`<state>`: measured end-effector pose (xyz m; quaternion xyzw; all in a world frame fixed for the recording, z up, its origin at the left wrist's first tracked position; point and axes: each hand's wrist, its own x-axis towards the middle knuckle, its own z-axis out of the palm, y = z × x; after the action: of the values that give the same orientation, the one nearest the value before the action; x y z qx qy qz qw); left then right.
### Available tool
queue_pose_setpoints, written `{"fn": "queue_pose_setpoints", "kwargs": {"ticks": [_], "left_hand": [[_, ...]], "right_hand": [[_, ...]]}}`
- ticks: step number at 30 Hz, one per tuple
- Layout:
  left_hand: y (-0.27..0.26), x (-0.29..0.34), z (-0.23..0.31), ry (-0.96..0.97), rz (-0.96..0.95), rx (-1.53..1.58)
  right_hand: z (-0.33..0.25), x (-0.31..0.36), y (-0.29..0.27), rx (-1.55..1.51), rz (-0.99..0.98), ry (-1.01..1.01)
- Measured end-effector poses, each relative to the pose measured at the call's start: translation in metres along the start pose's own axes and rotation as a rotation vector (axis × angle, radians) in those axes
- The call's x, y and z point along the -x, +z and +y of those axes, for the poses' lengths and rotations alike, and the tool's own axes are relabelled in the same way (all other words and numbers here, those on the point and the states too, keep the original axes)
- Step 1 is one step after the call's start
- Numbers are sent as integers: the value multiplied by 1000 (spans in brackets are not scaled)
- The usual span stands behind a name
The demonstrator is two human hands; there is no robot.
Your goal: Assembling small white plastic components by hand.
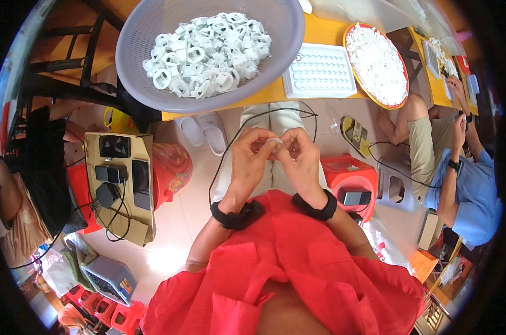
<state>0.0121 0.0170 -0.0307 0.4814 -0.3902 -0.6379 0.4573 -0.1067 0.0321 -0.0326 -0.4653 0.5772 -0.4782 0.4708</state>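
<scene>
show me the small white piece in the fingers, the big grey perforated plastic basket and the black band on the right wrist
Small white piece [274, 143], head view: its exposed face.
Grey basket [135, 53], head view: bare left inner wall.
Black band [324, 210], head view: its outer surface.

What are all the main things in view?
small part: 1, whitish, pinched at centre
table: 1, orange-yellow, top centre
basket: 1, purplish-grey, on table
basket parts: many, white, in basket
tray: 1, white, right of basket
plate: 1, red-yellow, right of tray
small pieces: many, white, on plate
slippers: 2, whitish, left of centre
cardboard: 1 piece, brown, left
devices: several, black, on cardboard
stools: several, red, right and lower left
co-workers: at least 2, varied clothing, both sides
wristbands: 2, black, lower centre
left hand: 1, bare, at small part
right hand: 1, bare, at small part
</scene>
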Motion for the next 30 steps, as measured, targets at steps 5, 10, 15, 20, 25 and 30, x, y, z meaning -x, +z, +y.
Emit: {"fn": "queue_pose_setpoints", "kwargs": {"ticks": [5,10,15,20,25,30], "left_hand": [[-6,-1,-4,-95,-28,118],[-14,-2,8,-165,-85,132],[-12,2,17,-156,-39,120],[-10,5,17,175,-44,-356],[-10,3,20,290,-114,-564],[-12,0,21,340,-155,-630]], "right_hand": [[5,0,-2,-80,11,3],[-18,-8,-14,-296,-111,214],[-18,-5,-13,-291,-96,205],[-20,-5,-15,-217,-78,237],[-19,-2,-13,-146,-53,207],[-13,-3,-14,-54,-63,88]]}}
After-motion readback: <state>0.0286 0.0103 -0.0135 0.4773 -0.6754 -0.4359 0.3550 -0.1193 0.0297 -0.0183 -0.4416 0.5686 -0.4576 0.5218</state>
